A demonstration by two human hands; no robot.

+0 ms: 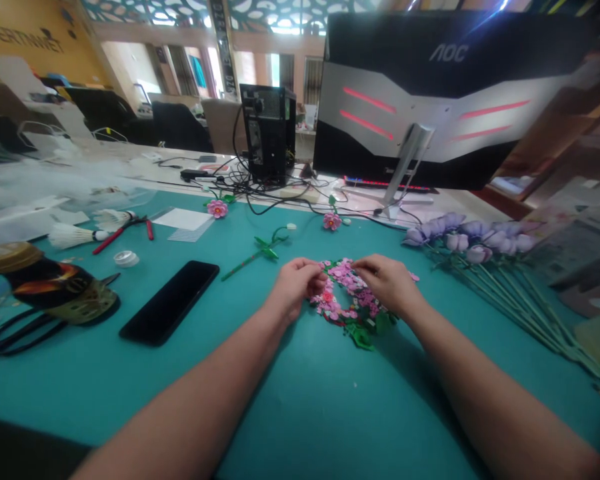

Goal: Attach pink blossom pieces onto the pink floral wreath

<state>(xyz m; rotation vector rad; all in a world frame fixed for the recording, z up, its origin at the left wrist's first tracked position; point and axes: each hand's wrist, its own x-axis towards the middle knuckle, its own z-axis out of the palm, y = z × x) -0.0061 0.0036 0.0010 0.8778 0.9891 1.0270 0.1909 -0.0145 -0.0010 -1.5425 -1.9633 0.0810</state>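
Note:
A heap of small pink flower pieces (pixel 350 277), mixed with red and green parts, lies on the teal mat (pixel 290 407) in front of me. At its left edge is my left hand (pixel 297 283), fingers curled together; whatever they hold is too small to make out. Over the heap's right side my right hand (pixel 387 280) has thumb and fingertips pinched, and I cannot see what is between them. Green leaf pieces (pixel 360 335) stick out at the near side of the heap. Left of my hands lies a green stem with leaves (pixel 265 250).
Two pink flowers, one (pixel 217 209) left and another (pixel 331 221) centre, lie farther back. A black phone (pixel 170 303), a jar (pixel 55 287), scissors (pixel 25 330), pliers (pixel 115 239) and shuttlecocks (pixel 75 235) are left. Purple flowers (pixel 473 238) lie right. A monitor (pixel 420 100) stands behind.

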